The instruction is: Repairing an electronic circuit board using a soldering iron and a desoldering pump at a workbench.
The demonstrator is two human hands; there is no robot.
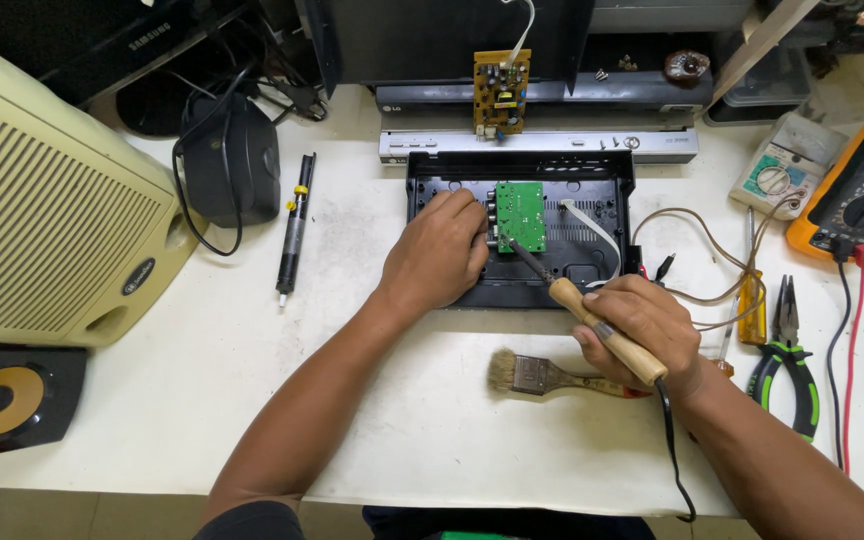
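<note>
While left hand (439, 252) steadies green board (520, 216), right hand (640, 325) angles soldering iron (592, 312).

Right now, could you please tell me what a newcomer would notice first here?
At centre, the right hand holds a wooden-handled soldering iron tipped onto a small green circuit board inside an open black plastic casing; the left hand steadies the board. A large cream speaker cabinet fills the left.

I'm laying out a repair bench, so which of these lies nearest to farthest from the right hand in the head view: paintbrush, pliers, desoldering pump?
From the right hand:
1. Paintbrush, just below-left of the hand.
2. Pliers, to its right, green-handled.
3. Desoldering pump, far left, beyond the left hand.
</note>
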